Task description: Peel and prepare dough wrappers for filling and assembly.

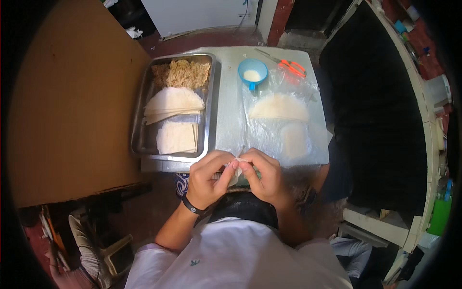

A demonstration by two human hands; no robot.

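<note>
My left hand (213,177) and my right hand (261,175) meet at the table's near edge, their fingertips pinching a small piece of thin pale wrapper (236,175) between them. Beyond my left hand, a steel tray (212,108) holds crumbly brown filling (184,74), a stack of half-round wrappers (174,101) and a stack of squarish ones (177,137). Clear plastic sheeting (263,141) lies beyond my right hand, with more half-round wrappers (279,107) and a smaller pale piece (295,139) on or under it; I cannot tell which.
A blue cup (252,70) with whitish content stands at the table's far side, beside orange-handled scissors (290,67). A tall brown panel (79,108) rises at the left. At the right is a dark-covered surface (375,108) with a pale rim.
</note>
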